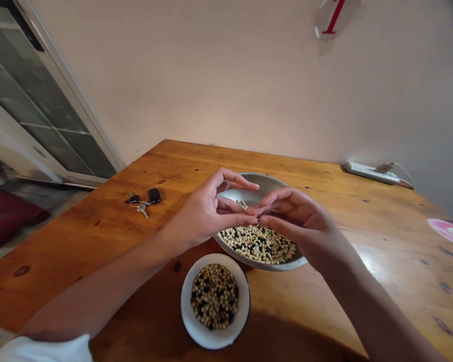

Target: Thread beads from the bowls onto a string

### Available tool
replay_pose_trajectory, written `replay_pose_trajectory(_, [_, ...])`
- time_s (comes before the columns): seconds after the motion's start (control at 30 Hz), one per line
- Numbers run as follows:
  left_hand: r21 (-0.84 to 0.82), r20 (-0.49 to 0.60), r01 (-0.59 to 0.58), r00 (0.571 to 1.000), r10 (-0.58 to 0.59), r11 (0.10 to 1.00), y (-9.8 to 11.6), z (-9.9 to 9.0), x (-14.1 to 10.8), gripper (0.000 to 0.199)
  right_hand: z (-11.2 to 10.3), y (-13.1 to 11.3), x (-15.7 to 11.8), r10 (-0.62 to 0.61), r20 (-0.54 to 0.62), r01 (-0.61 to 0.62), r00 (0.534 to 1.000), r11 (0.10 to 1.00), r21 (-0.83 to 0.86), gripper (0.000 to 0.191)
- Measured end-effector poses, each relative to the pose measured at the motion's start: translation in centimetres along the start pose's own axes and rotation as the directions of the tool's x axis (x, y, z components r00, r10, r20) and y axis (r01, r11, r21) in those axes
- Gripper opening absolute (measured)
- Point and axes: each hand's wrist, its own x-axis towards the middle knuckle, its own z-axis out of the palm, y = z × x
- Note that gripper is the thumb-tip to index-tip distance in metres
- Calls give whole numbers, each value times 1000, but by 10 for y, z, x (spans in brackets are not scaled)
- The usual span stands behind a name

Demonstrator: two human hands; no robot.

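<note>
On the wooden table, your left hand and right hand pinch something too small to tell above the metal bowl of beans; white bowl at six o'clock.

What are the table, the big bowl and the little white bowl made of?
The table looks like solid wood with a shiny varnish: it shows grain, dark knots and a glare. The big bowl seems to be dull grey metal, perhaps aluminium. The white bowl looks like glossy enamel with a dark rim line, though it could be ceramic.
</note>
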Motion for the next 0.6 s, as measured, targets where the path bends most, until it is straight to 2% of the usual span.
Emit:
replay_pose_trajectory(0.17, [-14,-7,4,1000,-4,1000,2,1,0,45,-1,2,1,22,-20,-21,1000,998,58,19])
replay_pose_trajectory(0.33, [-1,6,-11,1000,11,1000,1,2,-2,44,-2,4,4,-27,-44,28,999,1000,8,18])
replay_pose_trajectory(0.47, [35,25,-52,998,51,998,-2,1,-3,43,-3,3,3,10,-22,-11,1000,999,-36,12])
replay_pose_trajectory(0.6, [61,30,-55,998,53,997,-2,2,-4,43,-3,2,2,42,16,-42,999,999,-1,14])
